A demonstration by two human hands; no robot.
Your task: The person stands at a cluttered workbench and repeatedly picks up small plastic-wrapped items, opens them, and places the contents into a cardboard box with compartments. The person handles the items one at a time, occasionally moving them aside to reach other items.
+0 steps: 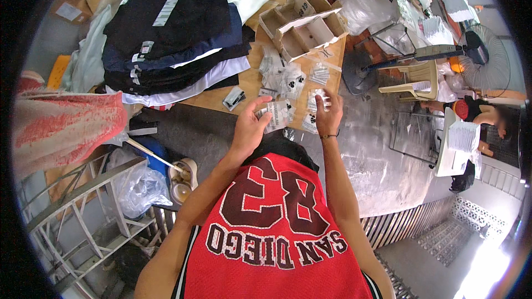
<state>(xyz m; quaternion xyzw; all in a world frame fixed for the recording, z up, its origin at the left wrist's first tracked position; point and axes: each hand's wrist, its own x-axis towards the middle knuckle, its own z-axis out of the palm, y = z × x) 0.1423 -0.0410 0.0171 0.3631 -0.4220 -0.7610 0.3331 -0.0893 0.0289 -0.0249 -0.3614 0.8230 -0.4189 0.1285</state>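
Observation:
My left hand (258, 120) grips a translucent printed sheet (276, 116) over the wooden table's front edge (199, 102). To its right, my right hand (328, 112) has its fingers on a small white piece with black paw shapes (312, 124) at the table edge, thumb and fingertips pressed on it. Behind them lie loose printed pieces (291, 80) and a small stack of similar pieces (320, 72). A small grey and black rectangular item (234, 98) rests left of my left hand.
Folded dark and white garments (166, 16) cover the table's left. A cardboard divider box (299, 27) sits behind. At right stand a fan (476, 50), a plastic chair (407, 80) and another person (487, 116) by a white table. A metal ladder (88, 210) is at lower left.

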